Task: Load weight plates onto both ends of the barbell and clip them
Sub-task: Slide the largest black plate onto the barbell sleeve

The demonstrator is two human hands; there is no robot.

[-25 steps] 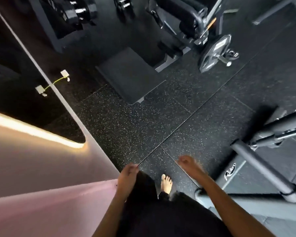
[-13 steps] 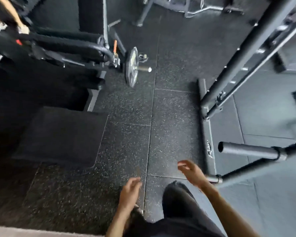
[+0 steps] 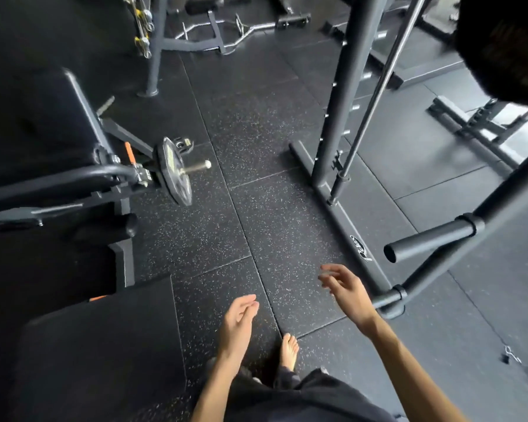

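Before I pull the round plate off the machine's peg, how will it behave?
The weight plate looks like thick metal, so it is probably heavy for its size. Being round, it may roll if set on edge. Both hands, left and right, are free to support it.

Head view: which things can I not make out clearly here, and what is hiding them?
- Weight plate: seen nearly edge-on, so its markings are unreadable.
- Machine holding it: cut off by the left edge.
- Top right corner: a dark blurred shape covers whatever is behind.
- Small metal clip on the floor: too small to identify its type.
- Rack upright: its top is cut off.
- Left hand and right hand: open, empty.
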